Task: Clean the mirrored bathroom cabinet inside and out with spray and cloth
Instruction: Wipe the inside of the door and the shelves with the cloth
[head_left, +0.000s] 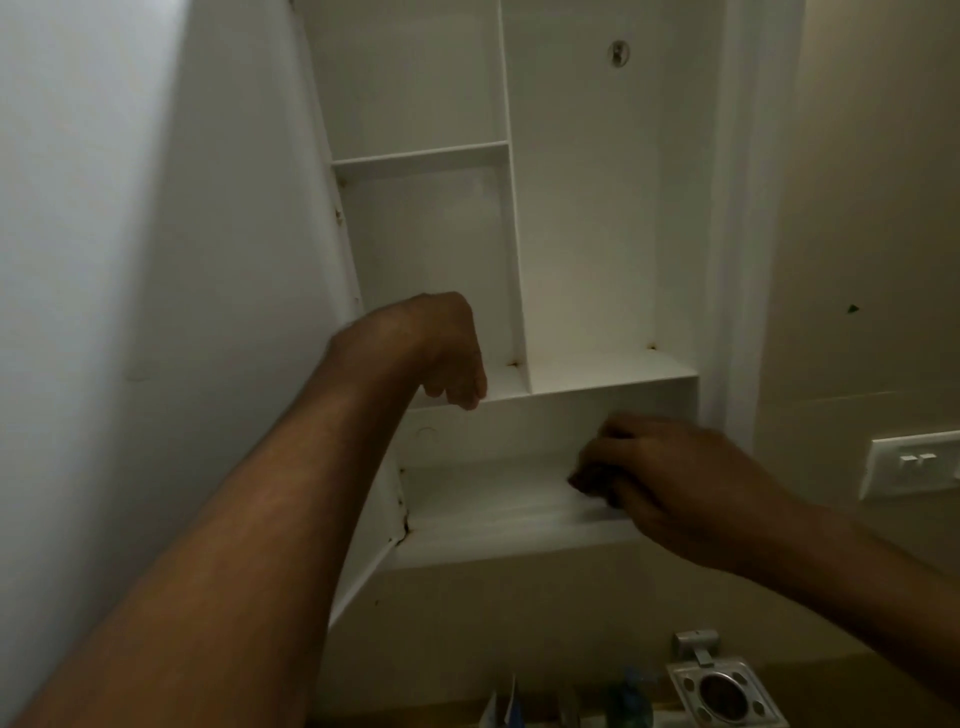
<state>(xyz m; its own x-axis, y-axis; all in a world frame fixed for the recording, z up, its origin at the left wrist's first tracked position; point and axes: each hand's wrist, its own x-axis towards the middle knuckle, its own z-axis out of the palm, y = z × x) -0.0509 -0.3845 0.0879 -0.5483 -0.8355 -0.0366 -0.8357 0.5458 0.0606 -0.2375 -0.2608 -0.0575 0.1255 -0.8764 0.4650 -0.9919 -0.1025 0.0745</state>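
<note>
The white cabinet (587, 208) stands open with bare shelves inside; its door (156, 260) is swung out at the left. My left hand (449, 358) rests with curled fingers on the front edge of the middle shelf (613, 376), holding nothing that I can see. My right hand (675, 478) presses a dark cloth (589, 480) onto the right part of the bottom shelf (493, 504). Most of the cloth is hidden under the fingers. No spray bottle is clearly visible.
A metal toothbrush holder (722, 686) is fixed to the wall below the cabinet. Beside it stand a green bottle (628, 701) and a blue-and-white tube (501, 709). A white switch plate (914, 462) sits on the right wall. Rust marks dot the cabinet's lower left corner (404, 525).
</note>
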